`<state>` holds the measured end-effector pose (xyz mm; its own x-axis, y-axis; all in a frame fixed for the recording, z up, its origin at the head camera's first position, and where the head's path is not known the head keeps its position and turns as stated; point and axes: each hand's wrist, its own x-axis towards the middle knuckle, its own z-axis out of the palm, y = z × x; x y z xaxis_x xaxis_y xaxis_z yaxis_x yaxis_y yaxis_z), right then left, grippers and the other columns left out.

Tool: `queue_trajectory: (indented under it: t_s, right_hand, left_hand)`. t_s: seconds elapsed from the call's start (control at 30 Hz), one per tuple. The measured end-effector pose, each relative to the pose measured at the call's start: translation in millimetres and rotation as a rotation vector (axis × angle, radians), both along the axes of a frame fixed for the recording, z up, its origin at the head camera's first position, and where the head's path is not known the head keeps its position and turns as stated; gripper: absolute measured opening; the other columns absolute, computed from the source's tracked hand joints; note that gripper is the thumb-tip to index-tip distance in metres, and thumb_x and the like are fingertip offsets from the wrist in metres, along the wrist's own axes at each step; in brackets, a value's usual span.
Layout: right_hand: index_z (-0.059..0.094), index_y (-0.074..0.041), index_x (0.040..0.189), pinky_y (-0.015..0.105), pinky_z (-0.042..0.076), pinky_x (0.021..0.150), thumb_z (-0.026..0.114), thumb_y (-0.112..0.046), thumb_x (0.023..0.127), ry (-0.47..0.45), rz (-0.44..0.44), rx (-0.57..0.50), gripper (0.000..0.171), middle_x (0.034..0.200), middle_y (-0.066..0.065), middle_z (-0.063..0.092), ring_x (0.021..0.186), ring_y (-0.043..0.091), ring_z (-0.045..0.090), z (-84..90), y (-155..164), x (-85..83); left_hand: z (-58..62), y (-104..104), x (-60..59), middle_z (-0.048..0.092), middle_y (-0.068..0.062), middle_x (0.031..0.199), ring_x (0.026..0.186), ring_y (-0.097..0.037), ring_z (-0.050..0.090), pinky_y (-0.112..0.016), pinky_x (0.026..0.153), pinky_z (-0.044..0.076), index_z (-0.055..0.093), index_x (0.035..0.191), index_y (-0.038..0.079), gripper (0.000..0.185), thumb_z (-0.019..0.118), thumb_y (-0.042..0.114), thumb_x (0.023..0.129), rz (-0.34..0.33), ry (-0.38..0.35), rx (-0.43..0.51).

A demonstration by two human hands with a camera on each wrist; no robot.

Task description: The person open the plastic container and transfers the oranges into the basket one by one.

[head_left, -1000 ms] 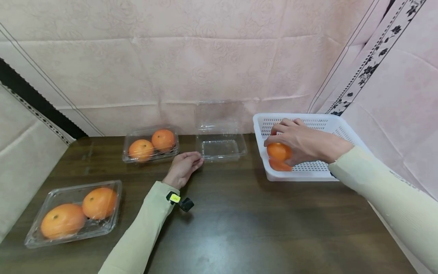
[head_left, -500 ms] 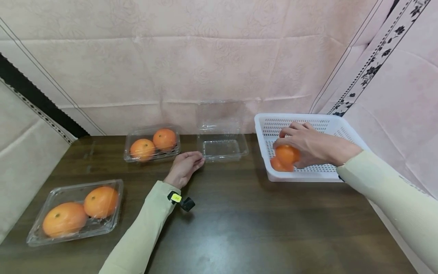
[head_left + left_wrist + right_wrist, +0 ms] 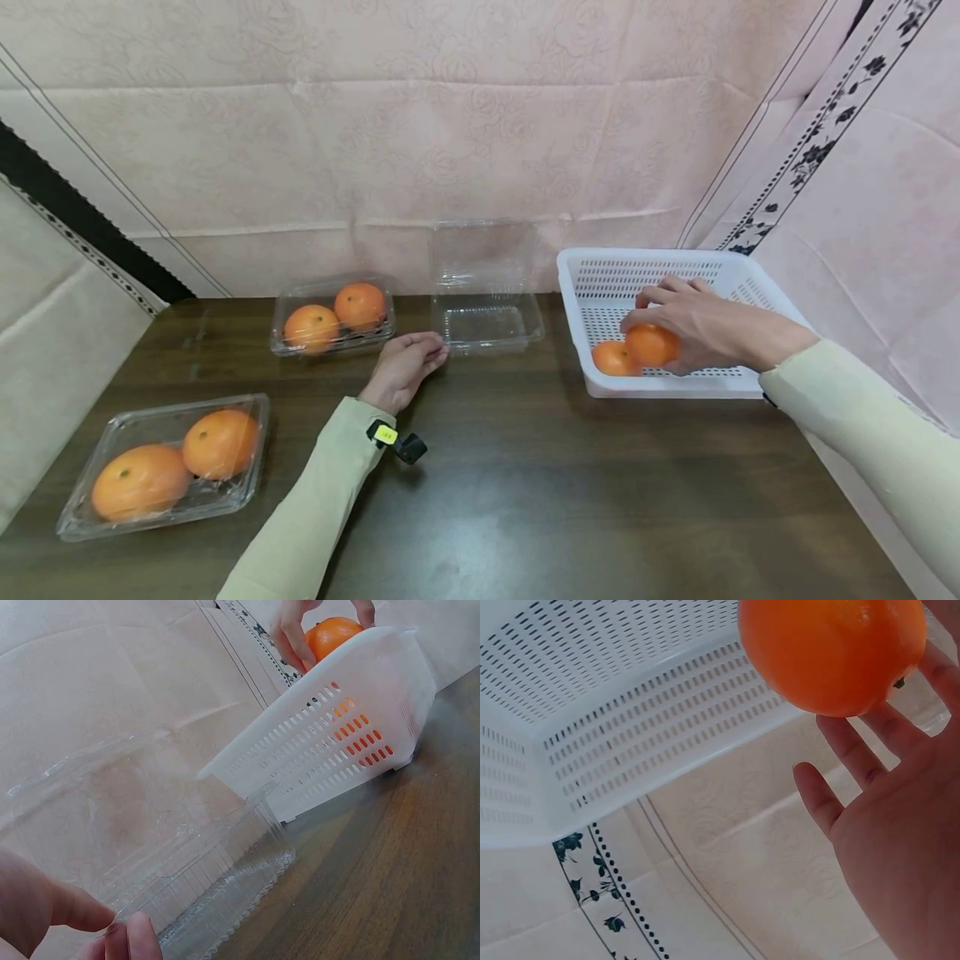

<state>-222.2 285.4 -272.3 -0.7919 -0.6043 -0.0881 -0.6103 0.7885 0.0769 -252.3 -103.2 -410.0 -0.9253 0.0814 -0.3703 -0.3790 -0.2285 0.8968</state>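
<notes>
My right hand [image 3: 701, 325] holds an orange [image 3: 652, 345] over the white basket [image 3: 675, 388], fingers and thumb on either side of the fruit. In the left wrist view this orange [image 3: 332, 636] shows at the height of the basket's rim. Another orange [image 3: 613, 358] lies in the basket's near left corner, partly overlapped by the held one. With thumb and fingertips, my left hand [image 3: 402, 367] pinches the near left corner of a clear plastic clamshell box [image 3: 487, 325]. Its lid [image 3: 483, 250] stands raised against the cloth behind, and no fruit is inside.
Left of the open box stands a clear box [image 3: 382, 329] with two oranges. A larger clear box [image 3: 251, 483] with two bigger oranges lies at the front left. Patterned cloth [image 3: 450, 125] hangs behind the dark wooden table [image 3: 540, 500].
My right hand has moved right within the basket, carrying the orange. More of the other orange in the corner now shows. The left hand keeps its place at the box.
</notes>
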Motion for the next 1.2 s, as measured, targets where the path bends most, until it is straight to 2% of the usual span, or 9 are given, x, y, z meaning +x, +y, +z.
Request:
queue_trajectory:
  t_s: [0.23,0.77,1.03,1.2]
  right_hand:
    - [0.069,-0.035,0.118,0.056,0.044,0.096,0.097,-0.021,0.063,-0.022,-0.04,-0.01,0.063,0.126,0.002,0.063,0.12,0.03,0.047,-3.5,10.4,1.1]
    - [0.07,-0.03,0.12,0.049,0.045,0.089,0.095,-0.021,0.065,-0.058,-0.094,-0.011,0.061,0.126,0.004,0.063,0.12,0.031,0.047,-14.6,32.2,-4.3]
    - [0.07,-0.031,0.119,0.045,0.041,0.085,0.095,-0.019,0.067,-0.068,-0.076,-0.012,0.059,0.125,0.002,0.064,0.118,0.029,0.047,-18.5,36.5,-7.6]
    - [0.07,-0.031,0.119,0.044,0.041,0.085,0.095,-0.015,0.065,-0.092,-0.089,-0.018,0.061,0.123,0.001,0.064,0.118,0.029,0.047,-20.2,35.5,-10.1]
  left_hand:
    - [1.0,-0.5,0.4,0.057,-0.015,0.13,0.099,-0.011,0.064,-0.018,0.09,0.059,0.05,0.141,-0.006,0.039,0.055,0.008,0.105,-0.005,-0.004,-0.001]
    - [0.0,-0.1,0.2,0.056,-0.016,0.132,0.101,-0.012,0.064,-0.018,0.089,0.059,0.05,0.14,-0.006,0.038,0.054,0.008,0.105,-0.004,0.005,-0.004]
    - [-2.0,-0.3,-1.9,0.059,-0.011,0.122,0.105,-0.014,0.065,-0.019,0.092,0.058,0.05,0.139,-0.008,0.038,0.054,0.008,0.105,0.003,0.016,-0.003]
    - [-1.9,0.3,-1.2,0.058,-0.013,0.126,0.107,-0.015,0.064,-0.019,0.093,0.058,0.049,0.139,-0.008,0.038,0.054,0.008,0.105,0.003,0.019,0.0]
